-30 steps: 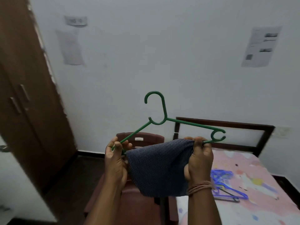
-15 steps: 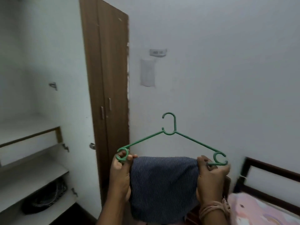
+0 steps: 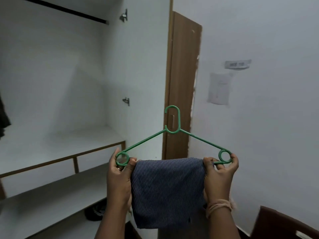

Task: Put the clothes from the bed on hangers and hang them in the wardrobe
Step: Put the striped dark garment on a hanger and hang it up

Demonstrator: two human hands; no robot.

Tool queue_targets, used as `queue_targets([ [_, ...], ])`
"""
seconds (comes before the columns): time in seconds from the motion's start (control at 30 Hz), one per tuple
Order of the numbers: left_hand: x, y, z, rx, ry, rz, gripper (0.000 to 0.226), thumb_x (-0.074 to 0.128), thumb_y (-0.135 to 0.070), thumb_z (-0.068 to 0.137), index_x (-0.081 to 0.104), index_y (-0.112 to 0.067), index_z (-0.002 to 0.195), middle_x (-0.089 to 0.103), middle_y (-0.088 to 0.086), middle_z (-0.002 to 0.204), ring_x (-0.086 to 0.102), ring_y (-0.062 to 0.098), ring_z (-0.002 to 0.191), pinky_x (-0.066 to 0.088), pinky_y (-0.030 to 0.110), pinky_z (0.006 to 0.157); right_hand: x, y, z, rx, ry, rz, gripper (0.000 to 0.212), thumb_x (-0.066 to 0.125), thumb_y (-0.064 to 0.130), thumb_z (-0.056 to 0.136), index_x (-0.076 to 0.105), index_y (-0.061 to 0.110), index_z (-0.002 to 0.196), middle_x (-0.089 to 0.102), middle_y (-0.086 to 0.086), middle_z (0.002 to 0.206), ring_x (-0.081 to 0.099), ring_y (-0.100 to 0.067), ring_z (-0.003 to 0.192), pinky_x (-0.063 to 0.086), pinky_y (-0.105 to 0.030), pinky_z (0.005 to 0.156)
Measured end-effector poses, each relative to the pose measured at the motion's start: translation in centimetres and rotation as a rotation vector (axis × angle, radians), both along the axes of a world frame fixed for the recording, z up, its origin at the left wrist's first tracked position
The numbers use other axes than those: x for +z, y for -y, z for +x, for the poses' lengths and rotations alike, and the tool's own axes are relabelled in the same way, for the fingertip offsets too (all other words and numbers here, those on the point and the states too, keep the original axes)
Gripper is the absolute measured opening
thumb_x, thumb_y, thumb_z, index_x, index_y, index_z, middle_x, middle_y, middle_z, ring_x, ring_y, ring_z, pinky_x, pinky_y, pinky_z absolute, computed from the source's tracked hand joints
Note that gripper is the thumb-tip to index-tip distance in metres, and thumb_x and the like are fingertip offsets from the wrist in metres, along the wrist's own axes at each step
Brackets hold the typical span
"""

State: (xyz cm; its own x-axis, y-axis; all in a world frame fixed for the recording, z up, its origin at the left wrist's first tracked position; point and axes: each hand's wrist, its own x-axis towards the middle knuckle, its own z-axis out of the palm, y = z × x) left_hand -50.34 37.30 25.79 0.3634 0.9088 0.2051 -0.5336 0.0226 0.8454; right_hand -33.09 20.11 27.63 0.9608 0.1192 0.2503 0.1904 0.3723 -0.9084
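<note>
A green plastic hanger is held upright in front of me, its hook pointing up. A folded navy striped cloth hangs over its bottom bar. My left hand grips the hanger's left end loop and the cloth's edge. My right hand pinches the right end loop and the cloth's other edge. The open wardrobe fills the left, with a dark hanging rail near the top. The bed is out of view.
The wardrobe's brown door stands open just behind the hanger. White shelves lie below the rail space, with a dark bundle on a lower one. A dark garment hangs at the far left. A brown chair back sits bottom right.
My view has swung left from the bed and chair to the open wardrobe. Both hands kept their hold and carried the hanger with the cloth along, now level.
</note>
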Motion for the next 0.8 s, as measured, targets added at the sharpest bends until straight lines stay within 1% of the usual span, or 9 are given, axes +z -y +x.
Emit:
queue_targets([
  [0.1, 1.0, -4.0, -1.6, 0.064, -0.004, 0.002, 0.059, 0.056, -0.014, 0.102, 0.041, -0.042, 0.151, 0.075, 0.005, 0.116, 0.074, 0.020, 0.104, 0.057, 0.049, 0.094, 0.0, -5.5, -0.5, 0.061, -0.006, 0.041, 0.077, 0.068, 0.004, 0.091, 0.023, 0.033, 0.147, 0.066, -0.017, 0.118, 0.069, -0.016, 0.100, 0.050, -0.022, 0.081],
  [0.23, 1.7, -8.3, -3.5, 0.150, 0.017, -0.069, 0.047, 0.041, -0.013, 0.110, 0.046, -0.037, 0.150, 0.076, 0.002, 0.111, 0.074, 0.018, 0.105, 0.059, 0.040, 0.086, 0.2, -11.5, -1.6, 0.118, -0.026, 0.076, 0.077, 0.067, 0.001, 0.091, 0.026, 0.032, 0.148, 0.068, -0.001, 0.101, 0.068, -0.004, 0.084, 0.051, -0.024, 0.082],
  [0.3, 1.6, -10.6, -4.3, 0.170, 0.039, -0.146, 0.043, 0.041, -0.011, 0.110, 0.055, -0.035, 0.142, 0.077, 0.005, 0.110, 0.074, 0.021, 0.106, 0.059, 0.043, 0.090, 0.4, -14.6, -1.8, 0.159, -0.042, 0.090, 0.077, 0.067, -0.002, 0.090, 0.027, 0.031, 0.148, 0.065, 0.003, 0.098, 0.068, -0.002, 0.083, 0.052, -0.026, 0.088],
  [0.37, 2.0, -13.0, -4.8, 0.187, 0.055, -0.193, 0.040, 0.042, -0.009, 0.109, 0.061, -0.032, 0.136, 0.076, 0.010, 0.111, 0.073, 0.024, 0.107, 0.059, 0.044, 0.093, 0.3, -17.8, -1.5, 0.204, -0.060, 0.101, 0.076, 0.067, -0.002, 0.089, 0.029, 0.034, 0.144, 0.067, -0.006, 0.107, 0.069, -0.015, 0.095, 0.052, -0.032, 0.097],
  [0.43, 2.2, -15.2, -4.9, 0.226, 0.065, -0.202, 0.040, 0.045, -0.008, 0.108, 0.062, -0.031, 0.135, 0.075, 0.011, 0.111, 0.074, 0.023, 0.105, 0.060, 0.041, 0.089, 0.3, -20.8, -1.0, 0.219, -0.049, 0.100, 0.075, 0.069, 0.000, 0.087, 0.032, 0.037, 0.140, 0.066, -0.011, 0.117, 0.068, -0.022, 0.105, 0.051, -0.036, 0.100],
  [0.53, 2.5, -18.6, -5.0, 0.275, 0.052, -0.161, 0.039, 0.047, -0.007, 0.106, 0.063, -0.029, 0.134, 0.075, 0.009, 0.112, 0.074, 0.021, 0.105, 0.060, 0.039, 0.085, 0.3, -25.4, 0.2, 0.279, -0.038, 0.123, 0.074, 0.070, 0.000, 0.086, 0.034, 0.033, 0.142, 0.064, -0.003, 0.117, 0.067, -0.017, 0.103, 0.052, -0.027, 0.091],
  [0.6, 2.7, -20.9, -5.0, 0.323, 0.032, -0.123, 0.038, 0.051, -0.003, 0.104, 0.064, -0.025, 0.133, 0.076, 0.011, 0.111, 0.075, 0.022, 0.104, 0.061, 0.037, 0.085, 0.3, -28.6, 1.1, 0.334, -0.036, 0.150, 0.074, 0.071, 0.000, 0.085, 0.036, 0.033, 0.141, 0.066, -0.015, 0.116, 0.068, -0.019, 0.100, 0.052, -0.026, 0.088],
  [0.67, 3.3, -24.0, -4.7, 0.376, -0.005, -0.086, 0.038, 0.055, 0.000, 0.101, 0.066, -0.022, 0.129, 0.076, 0.014, 0.110, 0.075, 0.024, 0.104, 0.060, 0.039, 0.088, 0.5, -32.0, 2.2, 0.400, -0.030, 0.150, 0.075, 0.072, 0.002, 0.085, 0.035, 0.036, 0.141, 0.068, -0.019, 0.113, 0.070, -0.018, 0.098, 0.052, -0.029, 0.090],
  [0.8, 6.3, -30.8, -4.1, 0.433, -0.037, -0.063, 0.034, 0.056, 0.005, 0.099, 0.070, -0.017, 0.122, 0.074, 0.022, 0.111, 0.074, 0.030, 0.105, 0.060, 0.040, 0.087, 2.3, -38.7, 4.2, 0.489, 0.007, 0.065, 0.070, 0.069, 0.011, 0.090, 0.030, 0.035, 0.143, 0.071, -0.003, 0.104, 0.066, -0.008, 0.096, 0.044, -0.030, 0.094],
])
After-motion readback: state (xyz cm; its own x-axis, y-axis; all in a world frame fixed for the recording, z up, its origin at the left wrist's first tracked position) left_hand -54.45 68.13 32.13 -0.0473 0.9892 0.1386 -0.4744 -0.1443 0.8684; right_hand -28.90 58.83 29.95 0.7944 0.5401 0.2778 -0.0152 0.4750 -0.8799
